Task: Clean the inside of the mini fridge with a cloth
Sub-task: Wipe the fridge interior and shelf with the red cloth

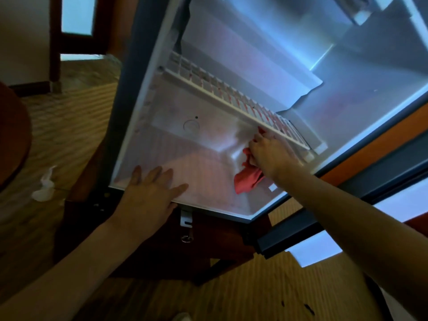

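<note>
Right grip: the person's right hand point(269, 150) reaches deep into the open mini fridge point(347, 77), fingers curled around a bunched red cloth point(249, 177). Part of the cloth shows above the fingers, touching the front rail of the white wire shelf point(231, 100); the rest hangs loose below the hand, draping toward the fridge floor point(203, 167). The hand presses the cloth at the spot where the shelf's front edge meets the lower compartment, toward the right side of the interior.

Left grip: the left hand point(150, 193) holds nothing. Its fingers are straight and spread, the palm resting flat on the front lip of the fridge floor, well apart from the cloth, apparently bracing the body.

Progress, as a judgement: cleaning is under way, with the cloth working on the shelf rail and the space beneath it. The white inner walls look smooth, but lighting and blur make it impossible to tell which areas are already wiped. The upper compartment, the back wall and most of the floor seem likely to remain.

Outside the fridge, a white spray bottle point(45, 186) stands on the striped carpet point(69, 126) to the left, and the fridge door point(347, 205) hangs open at the right.
</note>
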